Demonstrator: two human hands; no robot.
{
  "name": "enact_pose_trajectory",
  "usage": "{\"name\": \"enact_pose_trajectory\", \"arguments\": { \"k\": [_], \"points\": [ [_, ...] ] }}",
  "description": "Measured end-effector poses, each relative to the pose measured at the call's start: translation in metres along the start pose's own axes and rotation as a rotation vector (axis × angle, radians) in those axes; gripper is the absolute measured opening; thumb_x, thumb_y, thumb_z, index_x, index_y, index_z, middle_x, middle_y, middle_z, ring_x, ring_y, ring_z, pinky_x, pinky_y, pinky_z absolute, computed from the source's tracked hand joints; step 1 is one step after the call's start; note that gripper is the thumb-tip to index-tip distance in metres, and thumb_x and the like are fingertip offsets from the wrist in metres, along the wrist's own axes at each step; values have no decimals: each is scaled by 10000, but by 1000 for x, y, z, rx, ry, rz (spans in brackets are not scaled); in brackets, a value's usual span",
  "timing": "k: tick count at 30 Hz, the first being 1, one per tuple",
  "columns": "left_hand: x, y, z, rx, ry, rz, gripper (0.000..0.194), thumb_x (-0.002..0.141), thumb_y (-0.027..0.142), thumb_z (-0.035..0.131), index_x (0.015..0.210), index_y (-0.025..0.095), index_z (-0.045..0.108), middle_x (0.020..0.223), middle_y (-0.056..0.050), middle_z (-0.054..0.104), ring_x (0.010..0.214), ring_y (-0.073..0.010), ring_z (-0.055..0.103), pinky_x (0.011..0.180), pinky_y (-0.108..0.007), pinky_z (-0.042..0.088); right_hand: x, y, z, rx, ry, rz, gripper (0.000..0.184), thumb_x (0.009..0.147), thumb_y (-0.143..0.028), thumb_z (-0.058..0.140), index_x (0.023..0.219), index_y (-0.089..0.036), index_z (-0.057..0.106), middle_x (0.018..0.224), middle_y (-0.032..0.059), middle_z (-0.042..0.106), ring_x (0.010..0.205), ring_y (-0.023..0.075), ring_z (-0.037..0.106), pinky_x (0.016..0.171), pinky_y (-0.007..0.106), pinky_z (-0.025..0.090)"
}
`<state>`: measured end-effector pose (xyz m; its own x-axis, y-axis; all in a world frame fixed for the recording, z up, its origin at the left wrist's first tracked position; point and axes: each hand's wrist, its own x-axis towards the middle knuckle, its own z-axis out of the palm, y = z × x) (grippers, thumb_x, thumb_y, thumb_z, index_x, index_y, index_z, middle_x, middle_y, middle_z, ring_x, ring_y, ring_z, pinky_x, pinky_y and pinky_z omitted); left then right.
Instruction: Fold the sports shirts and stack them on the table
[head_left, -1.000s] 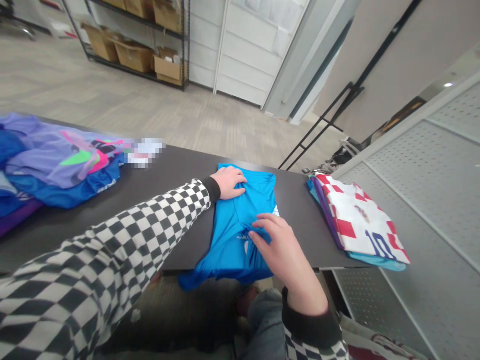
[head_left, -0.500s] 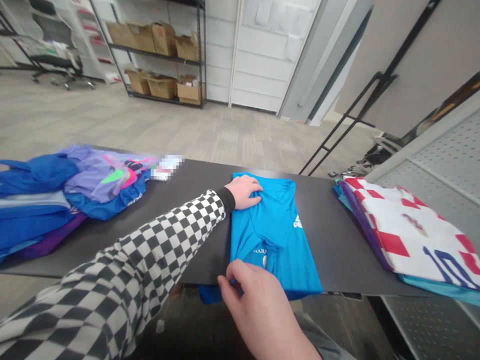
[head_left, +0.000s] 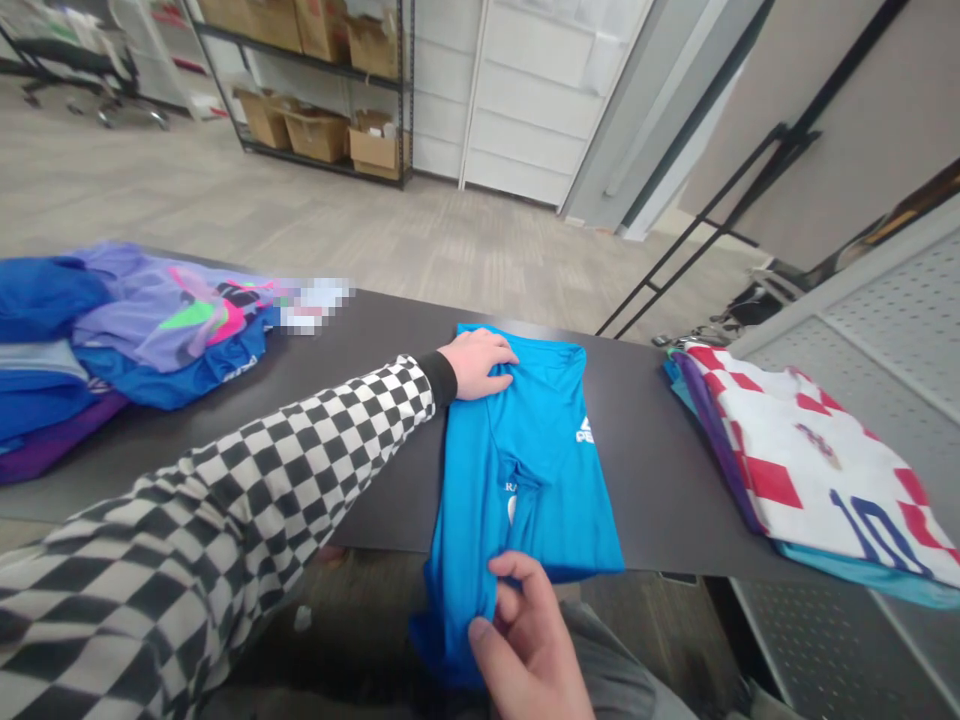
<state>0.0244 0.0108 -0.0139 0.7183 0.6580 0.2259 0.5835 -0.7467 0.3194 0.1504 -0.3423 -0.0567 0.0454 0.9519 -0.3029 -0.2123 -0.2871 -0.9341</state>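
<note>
A bright blue jersey (head_left: 547, 400) lies partly folded on the dark table, white lettering on its right side. Its near left part, a long strip of cloth, hangs over the front edge. My left hand (head_left: 476, 365), in a checkered sleeve, rests flat on the jersey's far left corner, fingers apart. At the hanging strip, my right hand (head_left: 532, 640) has its thumb and curled fingers at the cloth's right edge, gripping it. Part of a white print shows in the fold between the strip and the body.
Blue and purple garments (head_left: 142, 320) lie loosely heaped at the left. To the right is a stack of folded jerseys, a red-and-white checked one (head_left: 817, 450) on top. The dark table (head_left: 645, 480) ends just before my body. Shelves with cardboard boxes (head_left: 315, 130) stand beyond.
My right hand has moved down and taken the jersey's left edge. The left strip now spreads out and hangs further over the table's front. My left hand stays on the far corner.
</note>
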Motion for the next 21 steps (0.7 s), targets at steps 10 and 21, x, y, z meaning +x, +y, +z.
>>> {"name": "enact_pose_trajectory", "arguments": {
  "k": [10, 21],
  "points": [
    [-2, -2, -2, 35, 0, 28, 485, 1033, 457, 573, 1408, 211, 760, 1480, -127, 715, 1385, -352, 609, 1199, -523, 450, 8, -25, -32, -947, -352, -179, 175, 954, -91, 551, 983, -238, 643, 862, 12, 714, 760, 172, 664, 697, 267, 434],
    [-13, 78, -16, -14, -84, 524, 309, 964, 501, 742, 835, 221, 749, 875, -66, 783, 909, -251, 672, 814, -392, 398, 16, -43, -14, -1123, -359, -13, 275, 1069, -228, 598, 1177, -295, 842, 1138, 66, 793, 1046, 226, 740, 910, 304, 499]
  ]
}}
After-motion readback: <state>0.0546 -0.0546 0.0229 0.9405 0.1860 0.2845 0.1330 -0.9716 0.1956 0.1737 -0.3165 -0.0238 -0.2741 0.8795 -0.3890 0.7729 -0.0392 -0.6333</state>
